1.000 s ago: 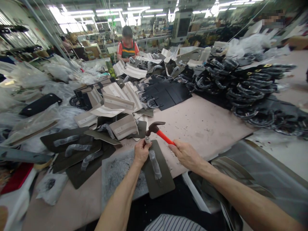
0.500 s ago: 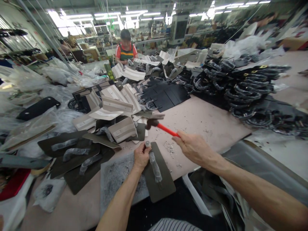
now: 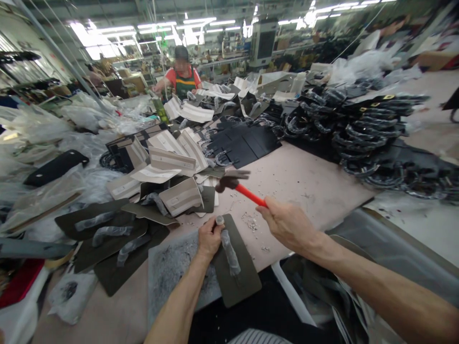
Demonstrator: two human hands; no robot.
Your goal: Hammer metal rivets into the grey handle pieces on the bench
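Note:
My right hand [image 3: 287, 222] grips the red handle of a hammer [image 3: 236, 184], whose dark head hangs raised above the table, blurred by motion. My left hand [image 3: 210, 236] is closed round a small metal punch [image 3: 219, 220], held upright on the top end of a dark olive leather panel [image 3: 244, 282]. A plastic-wrapped strap [image 3: 230, 253] lies along that panel. The panel rests partly on a grey, scarred cutting pad [image 3: 168, 267] at the table's near edge.
Dark panels with wrapped straps [image 3: 107, 234] lie to the left, beige folded pieces [image 3: 172, 162] behind them. Black leather sheets [image 3: 247, 141] and a heap of black handles [image 3: 366, 129] fill the far right. A person in a red shirt [image 3: 181, 76] works at the far end.
The hammer rose from just over the punch and stays lifted; its head is slightly higher than half a second ago. My left hand keeps the punch on the panel.

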